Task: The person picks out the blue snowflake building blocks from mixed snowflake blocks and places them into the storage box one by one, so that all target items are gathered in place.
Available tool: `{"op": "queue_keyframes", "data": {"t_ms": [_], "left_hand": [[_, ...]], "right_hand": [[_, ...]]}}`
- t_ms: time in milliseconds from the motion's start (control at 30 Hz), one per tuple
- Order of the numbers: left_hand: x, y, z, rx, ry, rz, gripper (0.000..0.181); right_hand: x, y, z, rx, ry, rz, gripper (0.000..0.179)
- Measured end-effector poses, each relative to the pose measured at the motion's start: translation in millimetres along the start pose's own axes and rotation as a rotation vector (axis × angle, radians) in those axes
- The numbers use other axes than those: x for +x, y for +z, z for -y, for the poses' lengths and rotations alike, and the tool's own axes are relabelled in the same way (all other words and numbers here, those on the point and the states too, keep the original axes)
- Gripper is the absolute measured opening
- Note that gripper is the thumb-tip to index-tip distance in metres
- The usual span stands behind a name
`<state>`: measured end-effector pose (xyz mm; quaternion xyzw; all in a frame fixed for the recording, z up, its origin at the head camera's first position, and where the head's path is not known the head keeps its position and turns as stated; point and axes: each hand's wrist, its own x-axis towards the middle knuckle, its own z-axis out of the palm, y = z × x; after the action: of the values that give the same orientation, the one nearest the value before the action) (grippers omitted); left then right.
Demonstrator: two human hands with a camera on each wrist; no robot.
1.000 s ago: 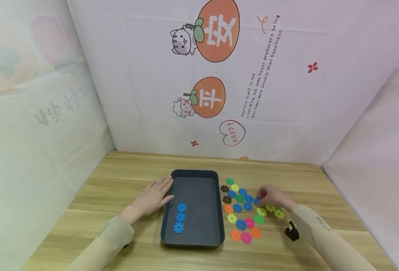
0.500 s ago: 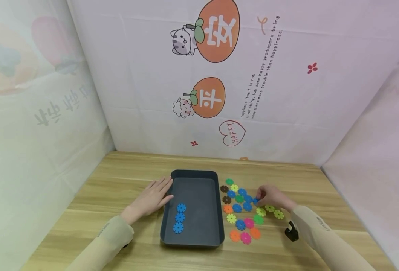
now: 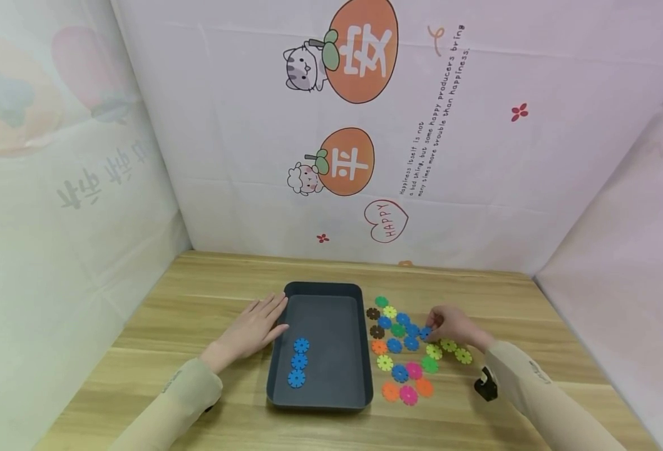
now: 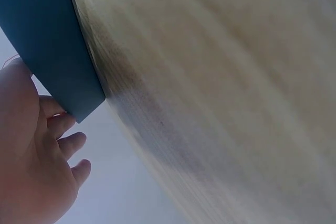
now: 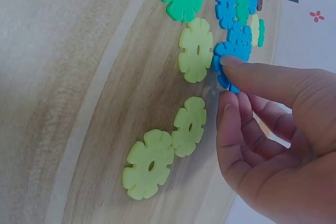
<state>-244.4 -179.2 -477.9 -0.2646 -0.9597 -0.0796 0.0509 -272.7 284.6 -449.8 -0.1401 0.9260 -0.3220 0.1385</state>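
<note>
My left hand (image 3: 255, 327) rests with straight fingers along the left rim of a dark grey tray (image 3: 331, 402); the left wrist view shows its fingers at the tray's wall (image 4: 52, 40). Inside the tray, three blue notched plastic discs (image 3: 299, 361) lie in a row. Over on the right, my right hand (image 3: 449, 326) pinches another blue notched disc (image 5: 220, 66) between thumb and fingers, at the edge of a loose group of discs. Part of that disc is hidden behind the thumb, and it overlaps other blue discs in the right wrist view.
Several loose discs lie right of the tray: yellow discs (image 3: 448, 346), green discs (image 3: 429, 364), pink discs (image 3: 408, 395), orange discs (image 3: 424, 388) and brown discs (image 3: 377, 332). A printed white cloth (image 3: 466, 207) stands behind the wooden table (image 3: 224, 275).
The blue disc in my right hand has turned, so more of its face shows beside the fingertips. The left hand and tray stay as they were.
</note>
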Motion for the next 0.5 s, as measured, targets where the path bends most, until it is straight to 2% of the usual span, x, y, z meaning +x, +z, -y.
{"op": "queue_keyframes", "data": {"t_ms": [333,500], "left_hand": [[0.7,0.5,0.2,0.005,0.002,0.004,0.066],[0.1,-1.2,-1.3,0.010,0.000,0.009,0.065]], "right_hand": [[-1.8,-4.5,0.2,0.067,-0.075,0.063,0.013],[-0.4,-5.9,3.5,0.061,-0.078,0.063,0.009]]}}
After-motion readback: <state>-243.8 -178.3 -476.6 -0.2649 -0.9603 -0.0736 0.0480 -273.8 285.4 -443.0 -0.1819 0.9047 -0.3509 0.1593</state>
